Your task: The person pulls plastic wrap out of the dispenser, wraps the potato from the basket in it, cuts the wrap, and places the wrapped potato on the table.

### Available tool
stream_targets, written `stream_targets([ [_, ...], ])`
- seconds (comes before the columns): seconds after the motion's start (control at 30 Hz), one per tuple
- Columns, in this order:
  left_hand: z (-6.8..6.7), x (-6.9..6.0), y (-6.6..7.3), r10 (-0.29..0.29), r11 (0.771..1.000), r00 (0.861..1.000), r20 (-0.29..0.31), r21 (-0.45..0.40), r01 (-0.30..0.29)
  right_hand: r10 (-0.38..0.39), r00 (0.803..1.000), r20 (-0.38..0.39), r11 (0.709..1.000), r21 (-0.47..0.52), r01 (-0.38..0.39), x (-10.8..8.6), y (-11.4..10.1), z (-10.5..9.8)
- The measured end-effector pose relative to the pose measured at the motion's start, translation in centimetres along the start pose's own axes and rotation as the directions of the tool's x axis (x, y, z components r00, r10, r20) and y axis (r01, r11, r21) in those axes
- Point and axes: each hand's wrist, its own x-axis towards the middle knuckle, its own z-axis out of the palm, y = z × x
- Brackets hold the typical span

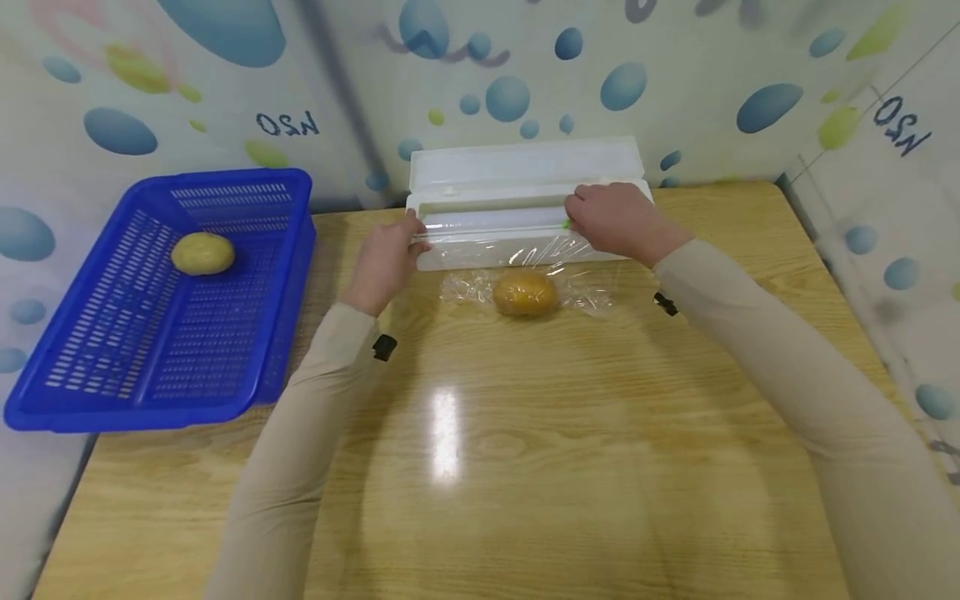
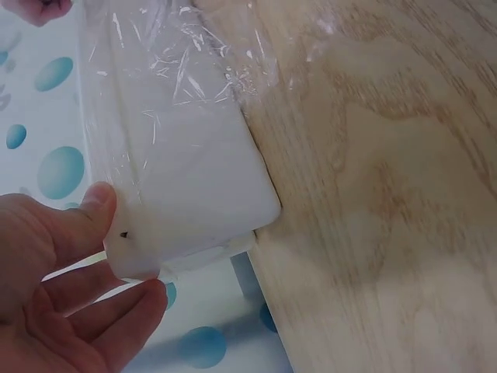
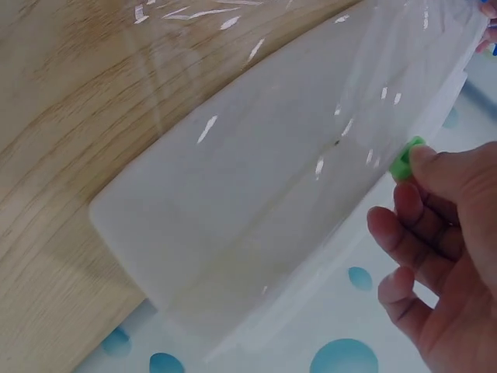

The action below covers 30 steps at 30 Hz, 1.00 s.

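A white cling film dispenser lies at the back of the table with its lid raised and a film roll inside. My left hand grips the dispenser's left end, thumb on one face and fingers behind it in the left wrist view. At the right part of the dispenser, my right hand pinches a small green slide cutter between thumb and index finger; its other fingers are loosely bent. Clear film stretches from the dispenser down to a potato that it covers, just in front.
To the left, a blue plastic basket holds one bare potato. A patterned wall stands right behind the dispenser. The wooden table extends toward me.
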Motion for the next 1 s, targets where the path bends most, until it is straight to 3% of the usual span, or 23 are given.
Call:
stream_targets([
  [0.57,0.1,-0.2,0.1,-0.03,0.999,1.0,-0.001,0.01,0.03,0.019,0.999,-0.043,0.999,0.034,-0.018,-1.9,1.5,0.6],
  [1.0,0.0,-0.1,0.3,-0.023,1.0,1.0,0.012,0.002,0.023,-0.034,0.997,-0.075,0.997,0.061,0.039,-2.7,2.4,0.8],
])
